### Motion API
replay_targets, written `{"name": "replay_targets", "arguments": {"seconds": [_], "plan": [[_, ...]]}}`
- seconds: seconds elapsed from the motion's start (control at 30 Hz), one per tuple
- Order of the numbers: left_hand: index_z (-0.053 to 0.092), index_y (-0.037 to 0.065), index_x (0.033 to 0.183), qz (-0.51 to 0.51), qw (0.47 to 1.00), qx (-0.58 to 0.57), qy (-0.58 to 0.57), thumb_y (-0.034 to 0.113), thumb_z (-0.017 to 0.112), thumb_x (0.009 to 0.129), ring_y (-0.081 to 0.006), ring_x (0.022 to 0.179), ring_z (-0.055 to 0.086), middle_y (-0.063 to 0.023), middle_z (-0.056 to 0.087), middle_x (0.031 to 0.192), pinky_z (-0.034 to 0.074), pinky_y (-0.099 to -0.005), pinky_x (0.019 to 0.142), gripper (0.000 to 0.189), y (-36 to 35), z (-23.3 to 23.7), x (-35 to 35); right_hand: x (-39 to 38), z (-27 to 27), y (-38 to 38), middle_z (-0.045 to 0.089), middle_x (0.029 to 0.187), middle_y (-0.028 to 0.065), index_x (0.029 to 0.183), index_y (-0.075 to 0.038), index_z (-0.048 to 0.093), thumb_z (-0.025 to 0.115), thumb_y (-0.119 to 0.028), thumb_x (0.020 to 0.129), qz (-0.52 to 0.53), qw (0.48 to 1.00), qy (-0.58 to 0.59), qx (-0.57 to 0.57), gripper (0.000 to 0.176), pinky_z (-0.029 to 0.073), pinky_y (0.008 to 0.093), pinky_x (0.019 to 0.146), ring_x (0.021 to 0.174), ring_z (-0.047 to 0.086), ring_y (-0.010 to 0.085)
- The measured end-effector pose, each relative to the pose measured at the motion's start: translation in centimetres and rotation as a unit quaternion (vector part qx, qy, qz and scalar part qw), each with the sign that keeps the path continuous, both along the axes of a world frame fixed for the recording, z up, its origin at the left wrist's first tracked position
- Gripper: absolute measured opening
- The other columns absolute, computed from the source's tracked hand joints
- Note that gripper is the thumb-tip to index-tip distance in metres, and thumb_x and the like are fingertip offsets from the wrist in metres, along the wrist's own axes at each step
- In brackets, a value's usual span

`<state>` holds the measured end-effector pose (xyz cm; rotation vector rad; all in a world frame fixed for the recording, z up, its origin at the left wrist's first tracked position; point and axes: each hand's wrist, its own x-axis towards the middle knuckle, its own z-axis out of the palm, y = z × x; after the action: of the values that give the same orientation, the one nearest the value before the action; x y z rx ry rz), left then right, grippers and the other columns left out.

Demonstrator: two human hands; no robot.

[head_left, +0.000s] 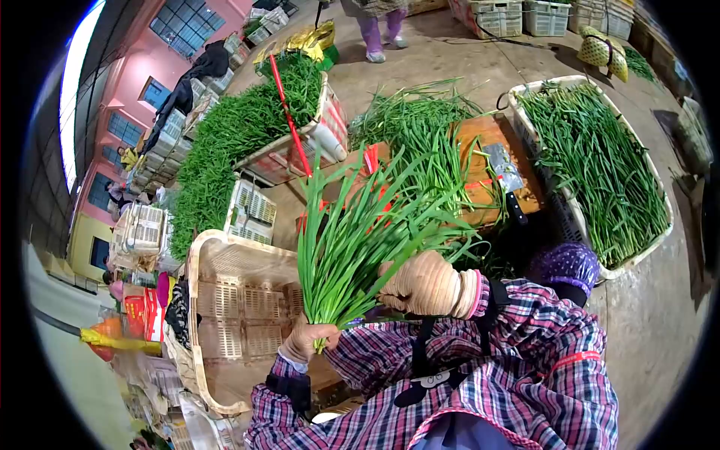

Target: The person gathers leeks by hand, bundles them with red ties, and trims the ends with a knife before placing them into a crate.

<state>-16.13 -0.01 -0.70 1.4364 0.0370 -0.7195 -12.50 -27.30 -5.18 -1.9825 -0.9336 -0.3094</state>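
My bare left hand is wrapped around the lower ends of a bunch of long, flat green leaves, which fans upward. My right hand, in a tan glove, is closed against the bunch's right side; its fingertips are hidden. Beyond the bunch, more of the same greens lie heaped beside a wooden board. A cleaver with a black handle rests on that board. To the left of my left hand stands a beige plastic crate with nothing visible inside.
At right is a white crate packed with cut greens. Another crate, heaped with greens, stands at upper left, crossed by a red pole. A person's legs show at the top. Stacked crates line the left.
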Motion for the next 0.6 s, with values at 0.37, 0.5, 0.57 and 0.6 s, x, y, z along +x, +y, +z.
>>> {"name": "replay_targets", "arguments": {"seconds": [0.37, 0.5, 0.57, 0.6], "plan": [[0.06, 0.0, 0.076, -0.099, 0.995, 0.025, -0.003, 0.002, 0.064, 0.069, -0.0163, 0.05, 0.056, -0.0062, 0.058, 0.058, 0.042, -0.0262, 0.046, 0.008, -2.2, -2.0, 3.2, -2.7, 6.5, -4.8, 0.06, 0.08, 0.0069, 0.085, -0.005, 0.061, 0.064, -0.007, 0.08, -0.03, 0.973, 0.142, 0.181, 0.006, 0.047, 0.0323, 0.065, 0.075, 0.06, 0.0222], [0.061, -0.004, 0.086, -0.157, 0.984, -0.086, -0.011, 0.006, 0.062, 0.07, -0.0193, 0.048, 0.054, -0.01, 0.056, 0.057, 0.042, -0.0303, 0.044, 0.019, -1.7, -6.3, 5.0, -4.7, 9.9, -10.8, 0.059, 0.078, 0.0042, 0.087, -0.002, 0.063, 0.062, -0.008, 0.085, -0.172, 0.933, 0.149, 0.28, 0.007, 0.045, 0.0252, 0.064, 0.071, 0.056, 0.0125], [0.062, -0.003, 0.081, -0.164, 0.982, -0.094, 0.016, 0.004, 0.063, 0.075, -0.0213, 0.054, 0.06, -0.0114, 0.061, 0.061, 0.047, -0.0316, 0.049, 0.01, -2.1, -5.6, 5.5, -7.8, 12.7, -14.5, 0.058, 0.079, -0.0003, 0.089, -0.001, 0.063, 0.062, -0.005, 0.084, -0.346, 0.878, 0.199, 0.266, 0.007, 0.043, 0.0231, 0.062, 0.068, 0.052, 0.0083], [0.063, -0.005, 0.082, -0.22, 0.966, -0.137, 0.007, 0.006, 0.063, 0.078, -0.0226, 0.055, 0.06, -0.0125, 0.061, 0.062, 0.047, -0.0325, 0.049, 0.012, -1.7, -7.5, 6.6, -9.3, 13.7, -16.3, 0.058, 0.08, -0.0011, 0.09, 0.0, 0.063, 0.06, 0.0, 0.082, -0.384, 0.856, 0.201, 0.281, 0.008, 0.041, 0.0212, 0.06, 0.067, 0.051, 0.0061]]}}
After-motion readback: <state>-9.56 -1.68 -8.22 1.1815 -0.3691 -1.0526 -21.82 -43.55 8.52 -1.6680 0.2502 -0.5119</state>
